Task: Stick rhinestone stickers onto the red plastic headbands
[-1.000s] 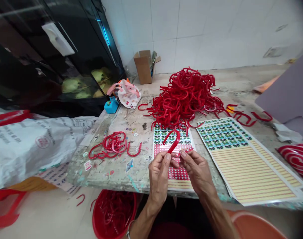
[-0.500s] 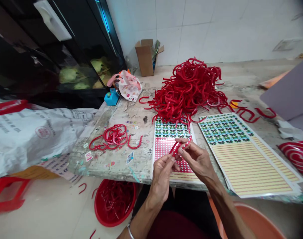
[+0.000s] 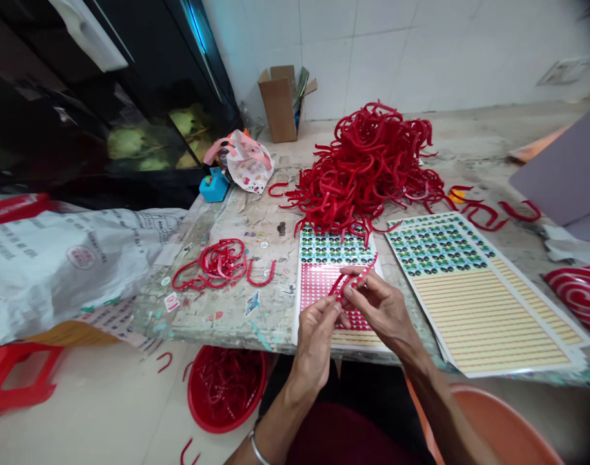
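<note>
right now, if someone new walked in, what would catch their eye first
Likely the big heap of red strips toward the back of the table, by far the brightest mass. Next, the left hand and right hand, close together over a printed sheet, with red pieces between their fingers. Then the red basin below the table's front edge.

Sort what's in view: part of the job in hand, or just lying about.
Seemingly in the job:
held red piece
sticker sheet under it
red pile
sheets at right
basin of red pieces

Apparently lying about:
cardboard box
blue object
patterned bag
</note>
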Demonstrator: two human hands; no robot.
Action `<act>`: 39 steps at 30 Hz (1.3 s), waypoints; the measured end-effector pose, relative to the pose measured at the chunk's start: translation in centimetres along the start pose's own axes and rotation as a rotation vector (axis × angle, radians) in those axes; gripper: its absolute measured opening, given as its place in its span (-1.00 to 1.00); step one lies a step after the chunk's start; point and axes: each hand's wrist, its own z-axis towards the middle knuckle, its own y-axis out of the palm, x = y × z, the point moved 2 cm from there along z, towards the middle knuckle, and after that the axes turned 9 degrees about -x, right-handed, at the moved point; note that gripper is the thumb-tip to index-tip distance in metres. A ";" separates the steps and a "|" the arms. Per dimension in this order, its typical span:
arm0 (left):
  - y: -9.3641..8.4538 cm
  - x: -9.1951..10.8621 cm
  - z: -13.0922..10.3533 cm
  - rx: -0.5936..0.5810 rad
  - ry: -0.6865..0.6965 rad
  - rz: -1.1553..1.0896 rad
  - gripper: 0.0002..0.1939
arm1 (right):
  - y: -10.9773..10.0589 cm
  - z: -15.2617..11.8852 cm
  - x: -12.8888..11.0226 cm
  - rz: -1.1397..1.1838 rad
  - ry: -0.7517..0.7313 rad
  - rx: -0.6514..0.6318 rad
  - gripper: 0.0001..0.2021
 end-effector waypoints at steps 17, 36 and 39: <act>0.2 0.2 0.1 -0.010 0.008 0.009 -0.86 | 0.3 0.1 0.2 -0.038 -0.022 -0.003 -0.88; 0.0 -0.2 0.2 0.026 -0.025 0.001 -0.88 | -0.2 0.1 0.3 -0.068 -0.034 -0.021 -0.88; 0.0 -0.2 0.1 0.018 -0.020 0.016 -0.88 | -0.1 0.1 0.3 -0.072 -0.035 -0.010 -0.88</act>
